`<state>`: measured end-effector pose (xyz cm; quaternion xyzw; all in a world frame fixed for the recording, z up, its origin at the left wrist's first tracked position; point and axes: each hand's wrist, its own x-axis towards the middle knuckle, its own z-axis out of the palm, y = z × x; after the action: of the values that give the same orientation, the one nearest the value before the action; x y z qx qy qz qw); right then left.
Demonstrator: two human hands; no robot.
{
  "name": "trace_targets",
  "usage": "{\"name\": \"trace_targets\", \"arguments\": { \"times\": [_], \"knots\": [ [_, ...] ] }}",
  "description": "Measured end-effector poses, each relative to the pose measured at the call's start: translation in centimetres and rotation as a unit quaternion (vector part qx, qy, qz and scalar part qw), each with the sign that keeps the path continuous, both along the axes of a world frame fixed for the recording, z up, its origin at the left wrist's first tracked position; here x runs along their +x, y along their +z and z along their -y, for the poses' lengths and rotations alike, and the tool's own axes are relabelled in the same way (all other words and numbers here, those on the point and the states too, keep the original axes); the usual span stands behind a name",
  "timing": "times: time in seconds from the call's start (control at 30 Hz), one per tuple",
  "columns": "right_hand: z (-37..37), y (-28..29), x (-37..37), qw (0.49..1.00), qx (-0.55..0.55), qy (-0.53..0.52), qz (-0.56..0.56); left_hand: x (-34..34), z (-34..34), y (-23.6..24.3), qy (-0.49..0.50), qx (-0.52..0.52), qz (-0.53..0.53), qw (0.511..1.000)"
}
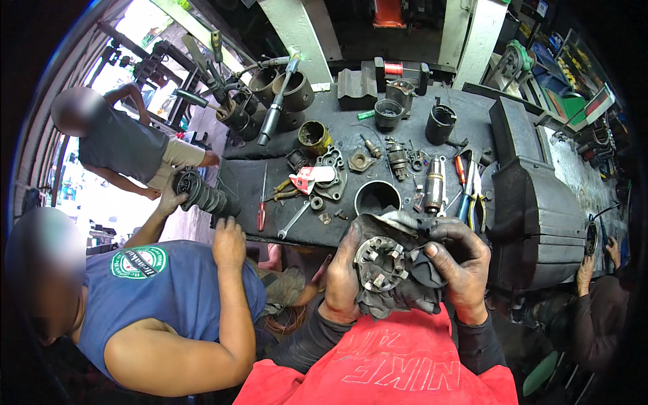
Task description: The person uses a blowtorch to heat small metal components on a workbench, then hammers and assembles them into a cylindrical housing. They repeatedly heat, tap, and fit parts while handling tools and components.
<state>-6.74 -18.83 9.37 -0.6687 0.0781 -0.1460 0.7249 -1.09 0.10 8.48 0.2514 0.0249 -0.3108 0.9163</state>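
Left hand (341,277) is half closed, and by it the near-left rim of a round metal part (381,262) is gripped together with a dark rag (378,307). By the right hand (462,260) the other side of the rag is held, with the thumb and the bent fingers pressed near to each other. The round part is thus kept between the two hands, its face with small metal blocks turned upward, and the rag is bunched under and around it.

Just beyond the hands, an open metal cylinder (378,197) is placed on the dark bench (415,128). Ahead and to the left of the left hand, a wrench (295,219) is seen, and farther on, a red-handled screwdriver (261,214). Ahead of the right hand, blue-handled pliers (464,208) are laid. Well to the left of the left hand, a dark ribbed part (206,194) is held by a person in a blue sleeveless shirt (189,283).
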Motion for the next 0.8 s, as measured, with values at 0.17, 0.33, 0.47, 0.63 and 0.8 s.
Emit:
{"name": "trace_targets", "arguments": {
  "times": [0.17,0.33,0.47,0.63,0.8],
  "knots": [
    [0.1,0.0,-0.3,1.000,0.022,-0.012,-0.018,0.1,0.2,-0.5,-0.003,-0.040,-0.108,0.993],
    [0.9,0.1,-0.7,0.999,-0.006,-0.037,-0.033,0.3,0.5,-0.5,-0.040,-0.088,-0.138,0.986],
    [1.7,-0.4,-1.4,0.998,0.027,-0.048,-0.040,0.3,1.0,-0.7,-0.028,-0.072,-0.154,0.985],
    [2.7,-0.8,-2.6,0.996,0.030,-0.074,-0.046,0.3,1.5,-0.9,-0.033,-0.078,-0.153,0.985],
    [3.2,-0.4,-3.7,0.996,-0.013,-0.067,-0.051,0.2,2.0,-0.4,-0.023,-0.041,-0.158,0.986]
  ]
}}
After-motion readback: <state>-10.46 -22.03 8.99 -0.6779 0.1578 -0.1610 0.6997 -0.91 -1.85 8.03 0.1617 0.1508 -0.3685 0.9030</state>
